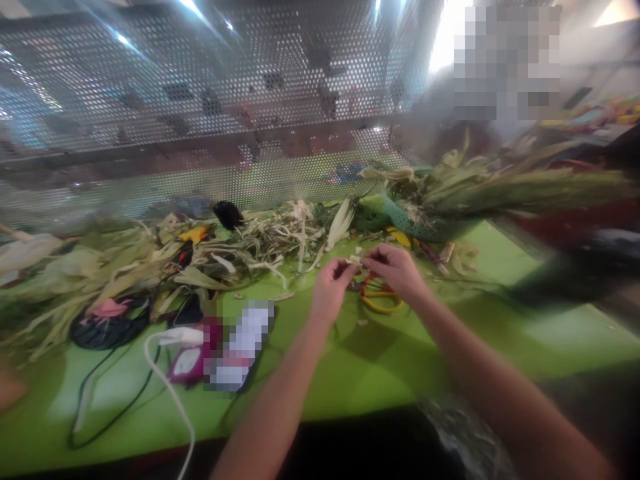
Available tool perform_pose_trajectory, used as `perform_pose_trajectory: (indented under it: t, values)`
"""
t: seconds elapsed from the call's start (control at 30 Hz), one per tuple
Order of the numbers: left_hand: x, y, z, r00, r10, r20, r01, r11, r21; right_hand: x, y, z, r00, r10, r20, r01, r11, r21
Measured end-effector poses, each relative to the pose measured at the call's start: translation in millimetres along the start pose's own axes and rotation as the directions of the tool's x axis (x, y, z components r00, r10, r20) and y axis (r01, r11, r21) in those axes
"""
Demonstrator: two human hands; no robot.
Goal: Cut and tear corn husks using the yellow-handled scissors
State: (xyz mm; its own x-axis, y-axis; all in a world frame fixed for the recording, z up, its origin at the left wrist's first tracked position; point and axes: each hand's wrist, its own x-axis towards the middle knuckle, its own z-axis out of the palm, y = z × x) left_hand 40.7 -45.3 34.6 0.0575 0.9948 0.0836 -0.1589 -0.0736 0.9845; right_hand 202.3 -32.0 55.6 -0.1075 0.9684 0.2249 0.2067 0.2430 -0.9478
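Observation:
My left hand (331, 288) and my right hand (397, 270) meet above the green table. Fingertips of both are pinched on a small pale piece of corn husk (356, 259), its exact shape too blurred to make out. Just below them lies a pair of scissors (383, 307) with yellow-orange handles. A heap of shredded dry husks (270, 237) spreads behind my hands and to the left. Farther back on the right, a teal basket (425, 223) holds long husks and a bundle of green stalks (530, 190).
A phone (245, 350) lies left of my forearms, beside a magenta device (187, 363) with a white cable (170, 393). A black cord bundle (113, 330) sits farther left. A perforated metal panel (225, 100) stands behind the table (345, 380). Part of another person's hand (10, 390) shows at left.

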Motion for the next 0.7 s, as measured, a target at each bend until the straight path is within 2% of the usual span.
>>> perform_pose_trajectory:
  t: [0.13,0.47,0.6,0.7]
  values:
    - [-0.2,0.9,-0.5,1.0,-0.002,-0.003,0.002,1.0,0.007,0.9,4.6,0.2,1.0,-0.005,0.021,0.005,1.0,0.016]
    - [-0.4,3.0,1.7,0.999,-0.033,-0.007,0.032,0.99,-0.139,1.4,-2.5,0.3,1.0,-0.025,-0.003,0.025,0.998,0.061]
    - [1.3,-0.5,0.0,0.999,-0.037,0.037,0.043,0.981,-0.187,1.5,-2.4,-0.5,1.0,-0.003,0.015,0.001,0.994,0.108]
    - [2.1,-3.3,-0.9,0.997,-0.029,0.07,0.04,0.985,-0.165,1.8,-1.4,-0.5,0.999,0.005,0.051,-0.01,0.995,0.098]
